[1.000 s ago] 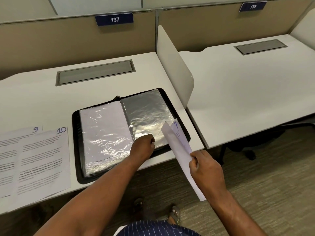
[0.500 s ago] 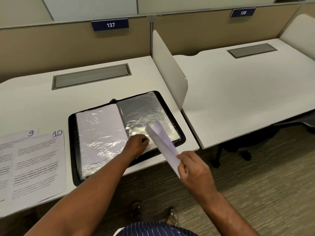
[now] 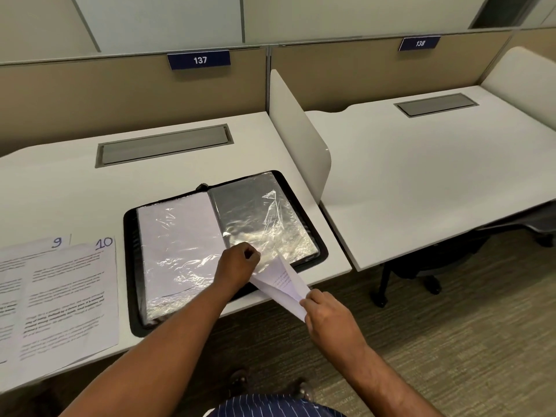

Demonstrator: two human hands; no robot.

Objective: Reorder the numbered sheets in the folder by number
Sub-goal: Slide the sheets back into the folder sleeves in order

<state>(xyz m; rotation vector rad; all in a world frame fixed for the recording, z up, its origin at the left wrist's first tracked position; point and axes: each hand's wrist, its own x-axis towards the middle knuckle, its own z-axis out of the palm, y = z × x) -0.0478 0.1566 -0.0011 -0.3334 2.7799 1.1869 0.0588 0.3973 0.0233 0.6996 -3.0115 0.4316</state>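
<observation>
The black folder (image 3: 130, 266) lies open on the white worktop (image 3: 60, 182), its near edge close to the worktop's front edge. Its left page (image 3: 177, 236) shows white paper under crinkled plastic, and the right-hand sleeve (image 3: 258, 218) looks dark and glossy. The left hand (image 3: 239, 266) reaches in from below with the forearm stretched diagonally across the folder's near corner. Its knuckles are up and its fingers are curled into a tight grip that pinches the sleeve's near edge, where the plastic is lifted a little. The right hand (image 3: 329, 316) sits off the worktop's front edge, above the floor, with thumb and fingers closed in a grip on the near end of a sheet (image 3: 281, 282). The sheet is bowed along its length (the printed lines show on its inner face, but no number can be read), and its far end points at the sleeve's opening, just beside the left hand. To the left of the folder, two printed sheets lie flat and overlapping on the worktop, sheet 9 (image 3: 12, 266) and sheet 10 (image 3: 69, 296). A white divider (image 3: 298, 139) stands at the worktop's right edge.
</observation>
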